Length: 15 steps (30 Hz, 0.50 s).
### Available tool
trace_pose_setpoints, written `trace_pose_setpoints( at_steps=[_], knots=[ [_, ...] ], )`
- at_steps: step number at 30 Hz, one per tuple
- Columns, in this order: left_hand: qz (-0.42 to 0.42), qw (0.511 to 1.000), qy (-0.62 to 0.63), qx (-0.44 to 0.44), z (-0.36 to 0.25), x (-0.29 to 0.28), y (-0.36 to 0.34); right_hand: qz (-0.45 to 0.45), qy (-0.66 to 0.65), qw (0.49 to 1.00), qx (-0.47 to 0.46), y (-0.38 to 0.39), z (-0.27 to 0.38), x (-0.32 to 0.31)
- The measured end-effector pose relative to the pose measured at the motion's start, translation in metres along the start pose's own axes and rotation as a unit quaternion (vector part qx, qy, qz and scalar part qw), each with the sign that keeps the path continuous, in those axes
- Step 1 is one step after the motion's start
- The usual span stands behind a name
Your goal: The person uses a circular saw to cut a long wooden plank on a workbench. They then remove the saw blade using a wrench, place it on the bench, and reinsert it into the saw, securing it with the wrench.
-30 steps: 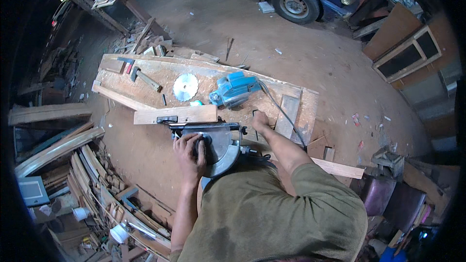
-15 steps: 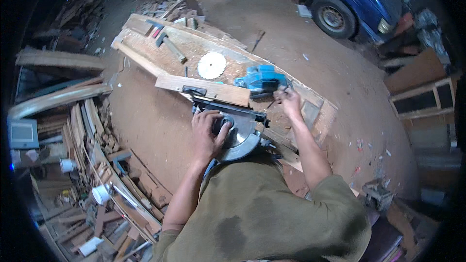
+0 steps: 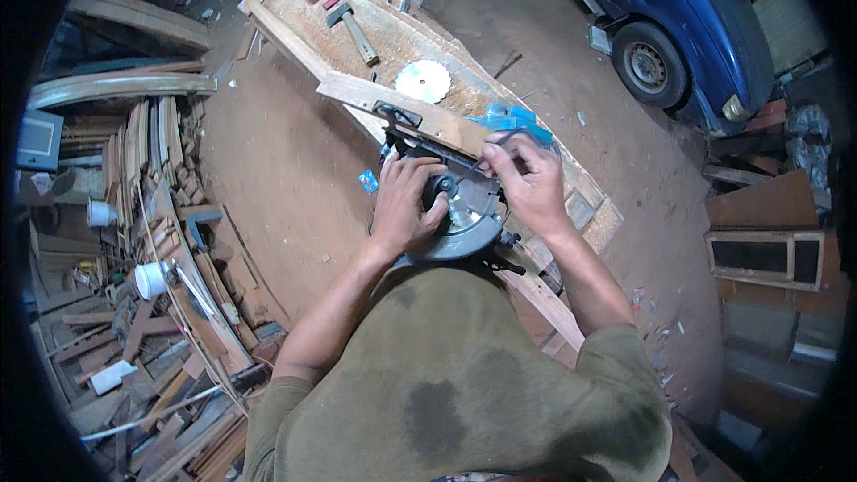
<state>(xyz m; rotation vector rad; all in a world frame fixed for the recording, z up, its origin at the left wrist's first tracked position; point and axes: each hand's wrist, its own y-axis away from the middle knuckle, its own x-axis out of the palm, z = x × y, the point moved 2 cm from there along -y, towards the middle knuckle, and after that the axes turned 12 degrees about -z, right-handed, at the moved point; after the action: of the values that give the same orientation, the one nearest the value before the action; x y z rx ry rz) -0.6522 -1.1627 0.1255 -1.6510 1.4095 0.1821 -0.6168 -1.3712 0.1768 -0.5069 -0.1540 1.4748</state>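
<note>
A circular saw [image 3: 473, 230] sits close to my body, its round blade side and silver guard turned up. My left hand [image 3: 403, 201] grips the saw at its dark hub, thumb curled beside the center. Just right of the hub, my right hand [image 3: 528, 180] pinches a thin dark bent rod that looks like a hex key [image 3: 509, 136]; one end points toward the hub. Behind the saw lies a wooden plank [image 3: 393, 109] with a dark metal fitting. A toothed round saw blade [image 3: 423, 81] rests flat on the sawdust-covered workbench [image 3: 299, 36].
A hammer [image 3: 360, 38] lies at the bench's far left. A blue power tool [image 3: 511, 116] stands partly hidden behind my right hand. Scrap wood [image 3: 161, 339] and white buckets [image 3: 150, 280] fill the left side. A blue vehicle [image 3: 687, 27] is parked at the far right.
My right hand has come from beside the blue power tool to the saw, bringing the thin dark rod to its hub. My left hand stays on the saw. The view has shifted.
</note>
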Motion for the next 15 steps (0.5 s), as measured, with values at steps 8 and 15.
trace_pose_setpoints(
  at_steps=[8, 15],
  knots=[
    [-0.016, 1.000, 0.009, -0.001, 0.005, 0.001, 0.004, 0.038, 0.070, 0.994, -0.076, -0.001, 0.007, 0.025],
    [-0.003, 1.000, 0.004, -0.003, 0.008, 0.004, 0.005, 0.061, 0.129, 0.981, -0.128, -0.006, 0.009, 0.029]
  ],
)
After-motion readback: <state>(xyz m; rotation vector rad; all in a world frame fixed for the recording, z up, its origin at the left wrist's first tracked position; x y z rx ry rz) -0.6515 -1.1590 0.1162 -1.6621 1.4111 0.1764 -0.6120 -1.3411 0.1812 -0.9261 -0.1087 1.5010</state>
